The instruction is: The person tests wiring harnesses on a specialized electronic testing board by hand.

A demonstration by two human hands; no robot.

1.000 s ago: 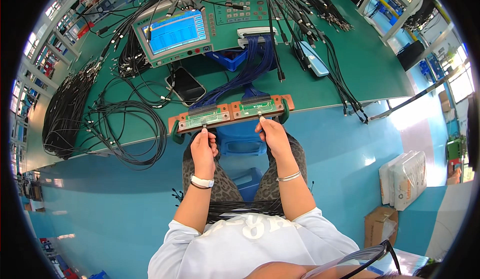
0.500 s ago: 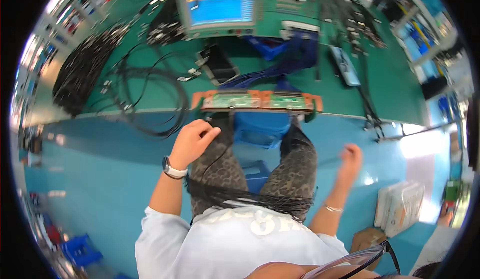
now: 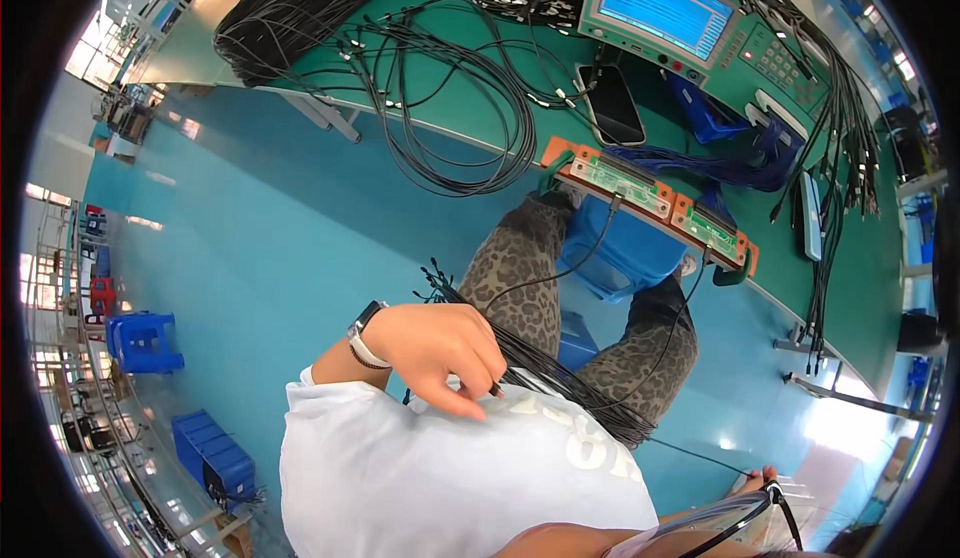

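Note:
My left hand (image 3: 445,353), wearing a watch, is in front of my white shirt with its fingers curled together. A small black cable end (image 3: 495,390) pokes out at its fingertips. My right hand (image 3: 757,480) is far out at the lower right, partly hidden by glasses, its fingers closed on a thin black cable (image 3: 690,452) stretched from my lap. Across my thighs lies a bundle of black cables (image 3: 560,373). Two cables run from the lap area up to a test fixture (image 3: 668,216) with green circuit boards on an orange base, at the table's edge.
On the green table (image 3: 450,73) are coiled black cables (image 3: 520,123), a phone (image 3: 612,106), a test instrument with a blue screen (image 3: 665,13) and a light blue device (image 3: 810,218). A blue stool (image 3: 145,343) and a blue crate (image 3: 212,455) stand on the floor at left.
The view has swung left, so the table slants. My left hand has come back toward my shirt and now pinches a cable end. My right hand has moved down and outward, with a cable pulled taut.

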